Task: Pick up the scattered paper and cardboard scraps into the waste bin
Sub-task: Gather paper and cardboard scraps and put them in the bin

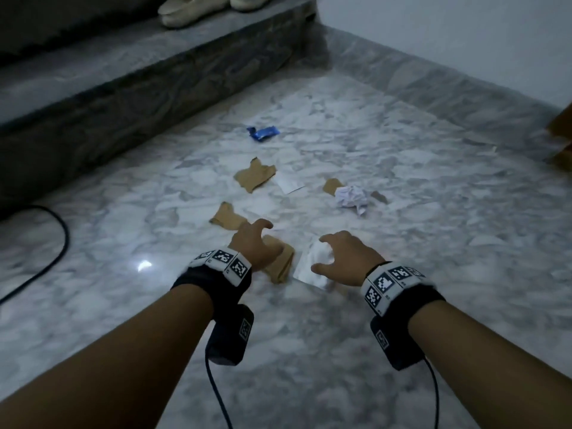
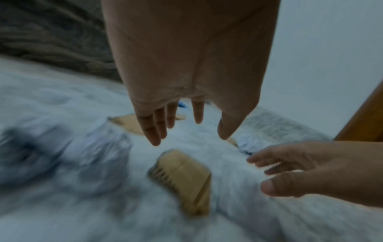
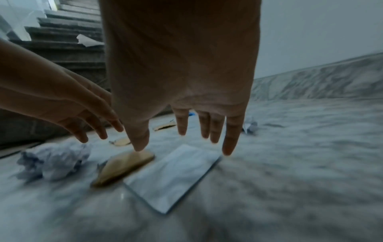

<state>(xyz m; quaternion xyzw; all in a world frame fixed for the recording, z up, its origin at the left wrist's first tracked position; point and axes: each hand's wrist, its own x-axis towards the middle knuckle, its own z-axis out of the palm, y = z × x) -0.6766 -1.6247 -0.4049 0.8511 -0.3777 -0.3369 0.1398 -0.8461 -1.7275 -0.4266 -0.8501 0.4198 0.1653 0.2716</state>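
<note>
Brown cardboard and white paper scraps lie scattered on the marble floor (image 1: pixel 402 320). My left hand (image 1: pixel 257 239) hovers open, fingers spread, just above a folded cardboard scrap (image 1: pixel 280 267) (image 2: pixel 184 180) and holds nothing. My right hand (image 1: pixel 340 255) is open too, spread over a flat white paper sheet (image 1: pixel 305 272) (image 3: pixel 172 176) beside that scrap. A crumpled paper ball (image 3: pixel 53 160) lies left of the cardboard in the right wrist view. Farther off lie two cardboard pieces (image 1: pixel 253 178) (image 1: pixel 227 216), a crumpled white ball (image 1: pixel 351 196) and a blue wrapper (image 1: pixel 263 133). No waste bin is in view.
A dark stone step (image 1: pixel 123 97) runs along the left, with pale shoes (image 1: pixel 185 10) on it. A black cable (image 1: pixel 58 243) curves over the floor at far left. Something brown (image 1: pixel 561 144) stands at the right edge. A white wall closes the back.
</note>
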